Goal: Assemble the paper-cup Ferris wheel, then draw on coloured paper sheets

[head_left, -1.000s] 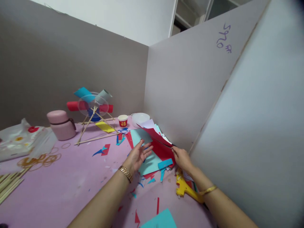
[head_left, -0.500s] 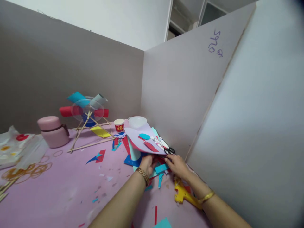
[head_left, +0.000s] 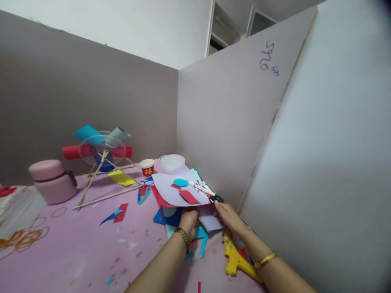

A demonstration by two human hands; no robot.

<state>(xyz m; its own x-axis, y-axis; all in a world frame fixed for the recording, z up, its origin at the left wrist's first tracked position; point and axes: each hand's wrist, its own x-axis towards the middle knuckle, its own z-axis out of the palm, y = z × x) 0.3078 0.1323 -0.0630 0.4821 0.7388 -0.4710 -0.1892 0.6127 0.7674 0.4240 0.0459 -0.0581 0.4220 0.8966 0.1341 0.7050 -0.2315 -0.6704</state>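
My left hand (head_left: 188,219) reaches beneath a lavender paper sheet (head_left: 166,185), its fingers curled and partly covered by it; what they hold, if anything, is hidden. My right hand (head_left: 228,215) pinches the near right corner of the raised sheets, close to the black handles of the scissors (head_left: 216,198). On top of the lavender sheet lie a blue oval (head_left: 181,182), a red paper piece (head_left: 189,197) and white markers (head_left: 198,187). Below the lifted edge are dark blue paper (head_left: 172,217) and a small lavender piece (head_left: 211,222).
A yellow glue gun (head_left: 236,258) lies by my right forearm. Further left stand a stick-framed wheel (head_left: 104,152), a pink flask (head_left: 53,183) and a red paper cup (head_left: 148,167). A white bowl (head_left: 172,162) is near the corner. Rubber bands (head_left: 23,240) and paper scraps litter the pink tabletop.
The front edge of the paper sheets is raised, and the small lavender piece now shows beneath. The red piece on top has shifted. My view has turned slightly right.
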